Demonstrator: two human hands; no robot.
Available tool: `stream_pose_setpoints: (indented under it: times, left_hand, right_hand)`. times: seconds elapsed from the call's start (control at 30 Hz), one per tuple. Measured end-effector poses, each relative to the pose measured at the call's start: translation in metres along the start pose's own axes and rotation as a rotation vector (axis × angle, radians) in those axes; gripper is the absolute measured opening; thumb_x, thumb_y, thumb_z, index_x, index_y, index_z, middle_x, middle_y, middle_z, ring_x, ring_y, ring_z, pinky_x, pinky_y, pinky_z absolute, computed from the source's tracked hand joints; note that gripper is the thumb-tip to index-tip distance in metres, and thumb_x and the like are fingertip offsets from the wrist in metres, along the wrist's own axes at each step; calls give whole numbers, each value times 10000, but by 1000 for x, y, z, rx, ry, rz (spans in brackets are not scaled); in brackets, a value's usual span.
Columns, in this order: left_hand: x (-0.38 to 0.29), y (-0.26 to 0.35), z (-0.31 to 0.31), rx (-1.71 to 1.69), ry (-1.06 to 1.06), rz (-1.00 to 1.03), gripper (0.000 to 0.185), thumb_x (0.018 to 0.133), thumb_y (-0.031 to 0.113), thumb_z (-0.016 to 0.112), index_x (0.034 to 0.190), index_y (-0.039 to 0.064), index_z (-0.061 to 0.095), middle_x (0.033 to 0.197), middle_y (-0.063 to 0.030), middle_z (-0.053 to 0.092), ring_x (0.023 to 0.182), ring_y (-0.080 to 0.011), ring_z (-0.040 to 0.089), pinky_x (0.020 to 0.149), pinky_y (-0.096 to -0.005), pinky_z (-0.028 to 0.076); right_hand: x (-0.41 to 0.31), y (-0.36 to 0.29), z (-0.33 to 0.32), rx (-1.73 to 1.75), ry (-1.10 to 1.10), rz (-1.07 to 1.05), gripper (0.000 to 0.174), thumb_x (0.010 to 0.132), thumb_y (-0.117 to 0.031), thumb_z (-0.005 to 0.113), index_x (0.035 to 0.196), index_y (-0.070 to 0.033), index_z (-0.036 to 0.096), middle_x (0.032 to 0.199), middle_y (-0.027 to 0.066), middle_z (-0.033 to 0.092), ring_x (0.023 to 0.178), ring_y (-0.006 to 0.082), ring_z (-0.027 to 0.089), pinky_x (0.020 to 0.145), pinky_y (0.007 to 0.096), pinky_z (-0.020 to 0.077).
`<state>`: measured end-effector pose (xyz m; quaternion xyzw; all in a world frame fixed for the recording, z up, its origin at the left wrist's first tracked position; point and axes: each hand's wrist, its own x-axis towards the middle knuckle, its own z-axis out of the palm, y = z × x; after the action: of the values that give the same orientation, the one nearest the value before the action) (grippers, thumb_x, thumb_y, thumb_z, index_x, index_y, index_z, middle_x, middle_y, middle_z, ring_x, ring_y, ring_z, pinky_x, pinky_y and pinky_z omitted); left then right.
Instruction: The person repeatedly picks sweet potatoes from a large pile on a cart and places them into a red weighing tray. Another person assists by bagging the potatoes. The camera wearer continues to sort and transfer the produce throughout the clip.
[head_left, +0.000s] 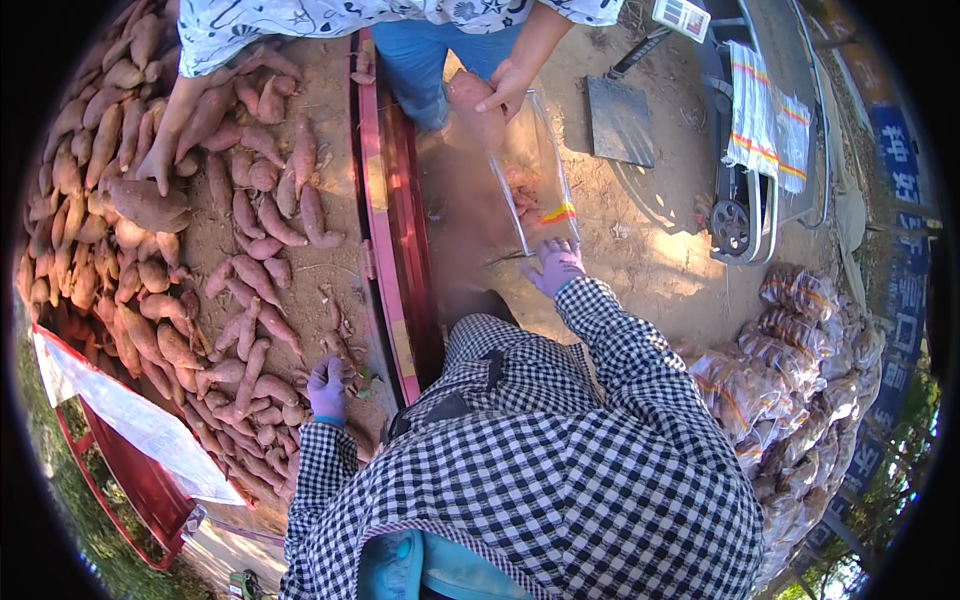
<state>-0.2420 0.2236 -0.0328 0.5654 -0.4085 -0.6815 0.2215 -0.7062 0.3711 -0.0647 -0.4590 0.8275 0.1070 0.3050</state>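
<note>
My right hand (556, 266), in a purple glove, has its fingers over the near end of a narrow metal frame. A clear plastic bag (557, 195) with a red and yellow stripe hangs open in this frame, with several sweet potatoes (523, 191) low inside it. My left hand (328, 390), gloved alike, is low over the truck bed (330, 281) beside thin sweet potato roots (337, 346); whether it grips one is unclear. Across from me, a co-worker's hand (506, 88) holds a large sweet potato (476, 109) over the bag's far end.
The co-worker's other hand (156, 161) touches a big sweet potato (146, 204) on the heap (90, 195). A red truck side rail (386, 217) runs between bed and ground. At right are a platform scale (619, 120), a wheeled metal machine (731, 225) and stacked filled bags (780, 375).
</note>
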Motion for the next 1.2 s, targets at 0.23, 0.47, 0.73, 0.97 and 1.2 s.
stream_pose_setpoints:
  times: [0.23,0.47,0.73,0.97,1.2]
  left_hand:
    - [-14,21,14,216,47,-107,146,954,191,583,994,51,584,789,-16,590,641,-99,536,551,-232,417]
    - [1,25,41,333,123,-173,157,937,215,601,964,60,592,755,-17,606,584,-104,527,517,-232,423]
    - [-24,58,97,279,231,-56,192,947,229,587,972,39,596,803,-13,619,657,-99,546,572,-231,438]
    - [-58,11,3,250,618,-6,225,926,215,599,1041,23,610,782,-15,603,643,-101,551,552,-236,452]
    - [-11,57,-95,264,811,160,328,911,246,609,1120,-6,617,901,-82,669,816,-166,622,743,-298,509]
  right_hand:
    - [-21,-9,23,146,118,-179,618,822,-357,623,1369,-121,461,1370,162,454,1337,343,345,1147,535,153]
    - [-24,14,33,171,188,-310,610,824,-319,623,1375,-131,441,1309,144,472,1280,328,382,1150,500,157]
    - [1,24,5,83,180,-357,706,760,-377,671,1379,-143,425,1240,124,487,1235,305,408,1102,474,220]
    - [3,4,-36,-172,-152,-248,785,788,-447,672,1424,-118,351,1357,184,457,1283,353,413,1055,495,311]
    - [9,-67,-86,-407,-482,-175,711,834,-438,621,1367,-9,428,1305,243,524,1172,346,551,995,411,437]
